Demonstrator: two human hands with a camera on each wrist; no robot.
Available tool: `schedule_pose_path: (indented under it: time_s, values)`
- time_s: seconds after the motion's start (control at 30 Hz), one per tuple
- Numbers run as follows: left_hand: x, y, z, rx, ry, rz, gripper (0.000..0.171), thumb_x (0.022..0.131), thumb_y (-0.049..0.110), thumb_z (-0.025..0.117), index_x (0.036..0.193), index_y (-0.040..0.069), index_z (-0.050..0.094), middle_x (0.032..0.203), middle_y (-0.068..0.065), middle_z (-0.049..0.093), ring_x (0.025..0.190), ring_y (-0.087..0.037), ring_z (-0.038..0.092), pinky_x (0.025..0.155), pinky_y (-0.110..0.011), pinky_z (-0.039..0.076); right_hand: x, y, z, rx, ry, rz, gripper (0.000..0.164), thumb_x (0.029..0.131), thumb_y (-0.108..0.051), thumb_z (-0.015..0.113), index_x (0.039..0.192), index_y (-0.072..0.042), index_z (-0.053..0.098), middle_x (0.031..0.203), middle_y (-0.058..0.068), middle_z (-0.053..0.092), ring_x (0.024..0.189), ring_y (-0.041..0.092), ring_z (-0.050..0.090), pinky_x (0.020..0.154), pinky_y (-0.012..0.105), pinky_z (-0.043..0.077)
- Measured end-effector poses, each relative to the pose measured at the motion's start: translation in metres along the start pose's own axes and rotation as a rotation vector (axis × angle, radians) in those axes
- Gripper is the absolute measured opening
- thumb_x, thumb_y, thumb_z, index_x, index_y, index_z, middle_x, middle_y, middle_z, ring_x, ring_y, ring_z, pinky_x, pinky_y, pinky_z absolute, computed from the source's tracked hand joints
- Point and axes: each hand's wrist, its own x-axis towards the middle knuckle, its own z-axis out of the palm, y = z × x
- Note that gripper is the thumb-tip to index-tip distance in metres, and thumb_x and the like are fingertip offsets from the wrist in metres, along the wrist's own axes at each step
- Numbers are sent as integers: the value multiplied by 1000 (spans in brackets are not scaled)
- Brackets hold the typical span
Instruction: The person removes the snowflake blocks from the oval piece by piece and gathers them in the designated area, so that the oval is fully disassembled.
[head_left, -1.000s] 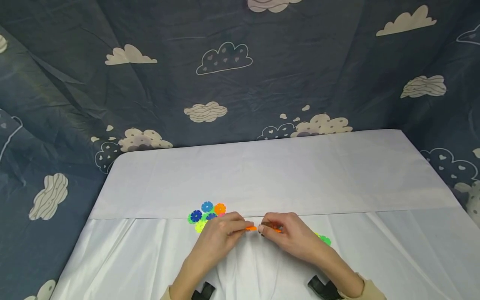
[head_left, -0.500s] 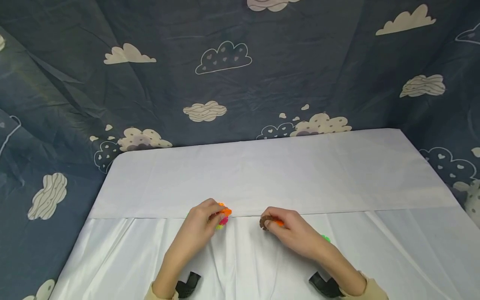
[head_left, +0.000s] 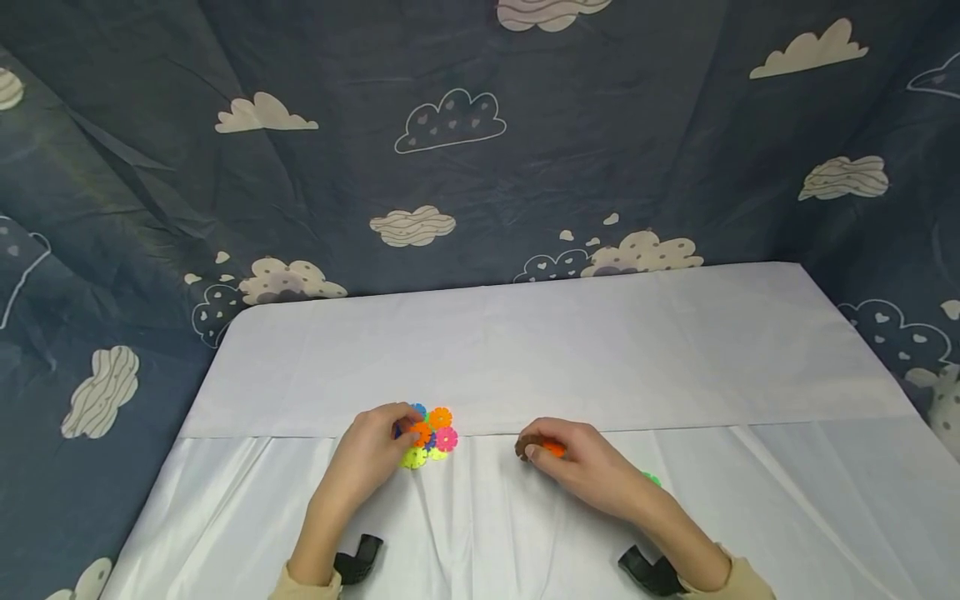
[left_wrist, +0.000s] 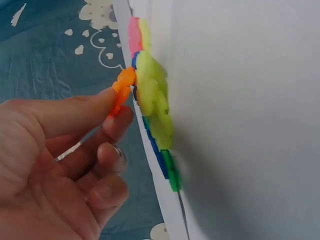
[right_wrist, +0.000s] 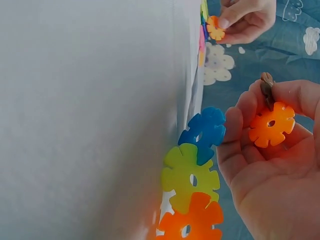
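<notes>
My left hand (head_left: 372, 446) pinches an orange flower-shaped disc (left_wrist: 123, 87) between thumb and index finger, close over a pile of similar notched discs. That pile shows a pink disc (head_left: 446, 439), a yellow disc (head_left: 412, 457) and several blue, green and orange ones, partly covered by the hand. To the right, my right hand (head_left: 581, 454) holds a brown disc (head_left: 528, 447) by its edge between thumb and fingers. An orange disc (right_wrist: 272, 125) stands at an angle against the brown one, inside the curve of the palm.
Beside my right hand lie a blue disc (right_wrist: 204, 134), a yellow disc (right_wrist: 190, 175) and an orange disc (right_wrist: 196, 220), mostly hidden in the head view. A white cloth (head_left: 525, 350) covers the table; a dark cloud-print curtain (head_left: 600, 125) hangs behind.
My left hand has moved left, away from my right hand to over the pile, carrying the orange disc. My right hand stays almost in place with the brown and orange discs.
</notes>
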Motion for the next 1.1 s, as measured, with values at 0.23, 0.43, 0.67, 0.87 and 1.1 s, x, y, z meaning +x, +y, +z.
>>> schedule_pose_path:
  time_s: [0.23, 0.43, 0.67, 0.87, 1.1]
  values:
    - [-3, 10, 4, 16, 92, 40, 15, 85, 7, 76, 99, 10, 73, 93, 4, 62, 79, -13, 56, 71, -32, 49, 0, 1, 1, 19, -13, -13, 16, 99, -12, 58, 107, -19, 69, 99, -8, 69, 95, 7, 61, 89, 31, 49]
    - [-7, 40, 17, -133, 20, 196, 11, 87, 10, 75, 98, 12, 73, 87, 12, 61, 71, -7, 51, 64, -26, 46, 0, 0, 3, 28, -24, -40, 15, 99, -13, 58, 107, -18, 69, 101, -7, 69, 95, 8, 62, 89, 31, 48]
    - [-9, 57, 40, -271, -112, 249, 3, 91, 18, 72, 92, 16, 74, 82, 16, 59, 70, -7, 51, 61, -23, 45, 0, -2, 6, 22, -14, -67, 13, 98, -15, 61, 106, -22, 69, 99, -13, 67, 93, 8, 61, 85, 30, 49]
    - [-10, 63, 49, -321, -104, 249, 9, 89, 17, 75, 83, 21, 69, 76, 15, 59, 63, -7, 50, 54, -21, 41, 0, -3, 7, 18, 10, -89, 18, 97, -16, 63, 110, -27, 70, 104, -18, 67, 98, 7, 62, 89, 31, 49]
    - [-9, 66, 55, -341, -149, 187, 7, 92, 26, 71, 90, 19, 70, 76, 14, 61, 64, -6, 53, 54, -22, 44, 0, -2, 10, 38, 34, -117, 22, 98, -22, 63, 119, -24, 69, 112, -18, 67, 104, 7, 63, 91, 32, 50]
